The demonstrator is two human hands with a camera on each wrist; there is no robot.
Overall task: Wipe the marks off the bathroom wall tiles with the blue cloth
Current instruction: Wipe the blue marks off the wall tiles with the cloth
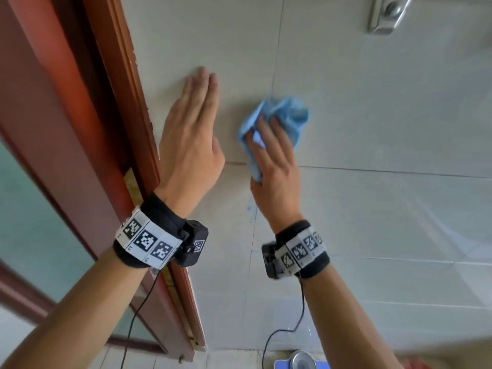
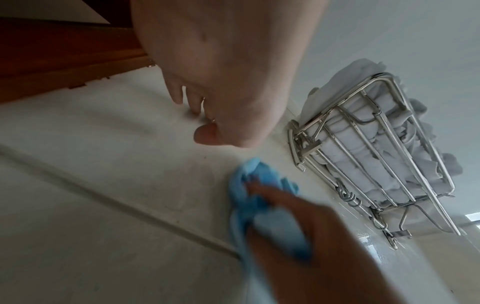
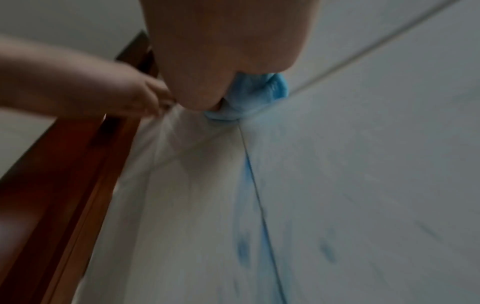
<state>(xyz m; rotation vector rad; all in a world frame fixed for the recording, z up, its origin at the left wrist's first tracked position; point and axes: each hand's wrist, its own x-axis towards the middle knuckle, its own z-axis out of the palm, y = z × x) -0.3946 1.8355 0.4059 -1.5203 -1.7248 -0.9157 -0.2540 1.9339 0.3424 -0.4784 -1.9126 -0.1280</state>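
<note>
My right hand (image 1: 271, 150) grips the bunched blue cloth (image 1: 286, 115) and presses it against the pale wall tiles (image 1: 372, 115), just above a horizontal grout line. In the left wrist view the blue cloth (image 2: 262, 205) is crumpled around the right hand's fingers. To the left my left hand (image 1: 198, 110) lies flat on the tile with straight fingers, next to the door frame, holding nothing. Faint blue marks (image 1: 250, 209) show below the cloth beside a vertical grout line. The right wrist view has these blue marks (image 3: 242, 248) as smears under the cloth (image 3: 259, 92).
A reddish-brown wooden door frame (image 1: 119, 102) runs down the left side of the wall. A metal wire rack (image 2: 376, 144) stuffed with white towels is fixed to the wall up and to the right. A blue object with a metal item (image 1: 300, 362) sits on the floor below.
</note>
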